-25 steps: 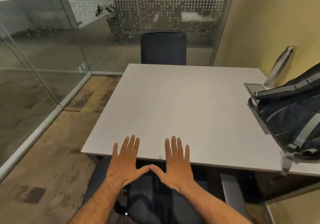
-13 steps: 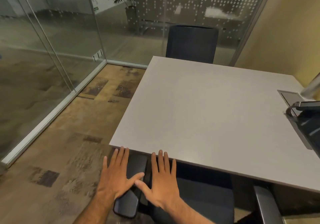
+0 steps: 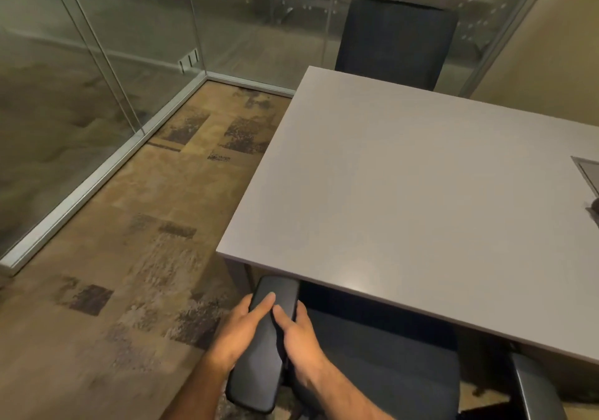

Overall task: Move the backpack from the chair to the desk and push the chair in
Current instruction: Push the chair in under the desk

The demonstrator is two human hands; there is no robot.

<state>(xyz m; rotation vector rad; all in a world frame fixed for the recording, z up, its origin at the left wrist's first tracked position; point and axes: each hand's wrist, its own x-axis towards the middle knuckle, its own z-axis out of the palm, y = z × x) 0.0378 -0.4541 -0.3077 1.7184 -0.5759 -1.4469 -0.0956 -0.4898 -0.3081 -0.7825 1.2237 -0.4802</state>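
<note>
Both hands (image 3: 272, 329) on chair armrest (image 3: 264, 348)

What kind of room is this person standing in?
Probably a small glass-walled office meeting room. A plain grey desk has dark office chairs on opposite sides, the far chair and the near chair, and frosted-dot glass partitions enclose the carpeted floor.

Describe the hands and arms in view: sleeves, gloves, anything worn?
Both bare. The left hand and right hand have no gloves, and no rings show. Both forearms are uncovered to the frame edge: no sleeves, watch or bands in view. Some hair shows on the right forearm.
</note>
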